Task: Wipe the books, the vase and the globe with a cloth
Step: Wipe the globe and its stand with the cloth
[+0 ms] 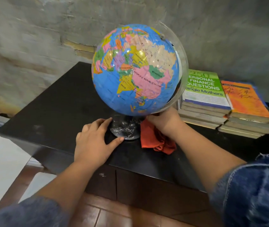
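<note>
Head view: the globe (135, 69) stands on a dark cabinet (61, 104), with books (212, 102) stacked just beside it on the right. The left hand (96, 141) lies flat with fingers spread, thumb and forefinger touching the clear base (125, 128). Bracing there should stop the stand sliding under the wiping. The right hand (163, 120) reaches under the sphere, the red cloth (156, 143) bunched beneath its wrist. The globe hides its fingers, so its grip cannot be told. No vase shows.

A: Where is the globe (135, 71)?
B: On the surface (61, 99), centre; books (220, 104) stacked to its right, near the wall (48, 30).
A: The cloth (156, 141)?
B: Right of the globe's base (124, 128), beneath the right hand (164, 120); the left hand (94, 141) touches the base's left side.
</note>
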Motion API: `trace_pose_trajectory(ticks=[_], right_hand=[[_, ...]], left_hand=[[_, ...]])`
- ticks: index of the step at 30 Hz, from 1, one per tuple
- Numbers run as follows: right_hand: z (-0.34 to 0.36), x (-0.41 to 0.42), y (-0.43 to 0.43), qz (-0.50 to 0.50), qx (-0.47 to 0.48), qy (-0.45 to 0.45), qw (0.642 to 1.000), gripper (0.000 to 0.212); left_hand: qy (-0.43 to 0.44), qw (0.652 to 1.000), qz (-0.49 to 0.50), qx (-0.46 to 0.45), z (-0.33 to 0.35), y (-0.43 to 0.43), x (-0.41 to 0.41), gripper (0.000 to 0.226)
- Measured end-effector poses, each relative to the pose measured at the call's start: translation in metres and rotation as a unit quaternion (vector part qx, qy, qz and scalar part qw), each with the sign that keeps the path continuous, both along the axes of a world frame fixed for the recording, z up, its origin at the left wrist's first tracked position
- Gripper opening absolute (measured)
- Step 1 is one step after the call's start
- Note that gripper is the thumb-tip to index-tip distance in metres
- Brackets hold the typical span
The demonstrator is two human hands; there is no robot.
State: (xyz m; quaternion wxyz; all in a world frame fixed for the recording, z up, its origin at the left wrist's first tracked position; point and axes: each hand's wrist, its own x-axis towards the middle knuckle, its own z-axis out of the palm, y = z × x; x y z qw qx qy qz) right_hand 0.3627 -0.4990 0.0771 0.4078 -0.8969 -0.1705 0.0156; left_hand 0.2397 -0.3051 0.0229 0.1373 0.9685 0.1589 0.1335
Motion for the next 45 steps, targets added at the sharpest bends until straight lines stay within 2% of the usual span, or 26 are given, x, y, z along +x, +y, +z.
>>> trace_pose_trajectory(ticks=[3,6,7,8,10,12,15,19,22,26,28,32,36,41,45], right_hand=[[-0.009,0.003,0.008,0.017,-0.019,-0.021,0.999,0.037],[-0.008,-0.001,0.009,0.144,-0.203,-0.051,0.967,0.034],[-0.008,0.000,0.006,0.159,-0.230,-0.048,0.959,0.034],[-0.007,0.001,0.003,0.150,-0.233,-0.032,0.960,0.034],[-0.007,0.005,0.001,0.096,-0.180,0.004,0.979,0.032],[-0.009,0.003,0.006,0.089,-0.142,-0.016,0.986,0.030],[-0.014,-0.003,0.009,0.154,-0.180,-0.040,0.971,0.032],[-0.011,0.001,0.005,0.100,-0.140,0.005,0.985,0.029],[-0.013,-0.009,0.012,0.130,-0.147,-0.031,0.980,0.030],[-0.008,-0.005,0.007,0.116,-0.166,-0.004,0.979,0.026],[-0.007,-0.005,0.008,0.106,-0.142,-0.004,0.984,0.025],[-0.015,-0.016,0.010,0.139,-0.145,-0.012,0.980,0.031],[-0.010,-0.008,0.007,0.103,-0.144,0.019,0.984,0.023],[-0.015,-0.026,0.012,0.127,-0.086,0.005,0.988,0.028],[-0.009,-0.023,0.011,0.140,-0.120,-0.009,0.983,0.026]], left_hand=[[-0.004,1.000,0.002,0.012,-0.002,-0.001,0.000,0.084],[-0.003,1.000,0.004,0.017,-0.003,-0.002,0.000,0.083],[-0.001,1.000,0.004,0.019,-0.004,-0.002,0.000,0.083],[-0.001,1.000,0.004,0.020,-0.003,-0.002,0.000,0.083],[-0.004,1.000,0.004,0.022,-0.003,-0.002,0.000,0.084],[-0.004,1.000,0.002,0.025,-0.004,-0.002,0.000,0.084],[-0.006,1.000,0.000,0.027,-0.004,-0.001,0.000,0.084],[-0.006,0.999,0.002,0.031,-0.004,-0.002,0.000,0.084],[-0.002,1.000,0.001,0.028,-0.004,-0.002,0.000,0.085],[-0.006,1.000,0.001,0.030,-0.004,-0.002,-0.001,0.085],[-0.004,1.000,0.000,0.028,-0.004,-0.002,-0.001,0.085],[-0.004,1.000,0.001,0.029,-0.004,-0.002,-0.001,0.085],[-0.004,1.000,-0.001,0.027,-0.003,-0.002,-0.001,0.084],[-0.006,1.000,-0.001,0.024,-0.003,-0.003,-0.001,0.085],[-0.005,1.000,0.000,0.025,-0.003,-0.003,-0.001,0.085]])
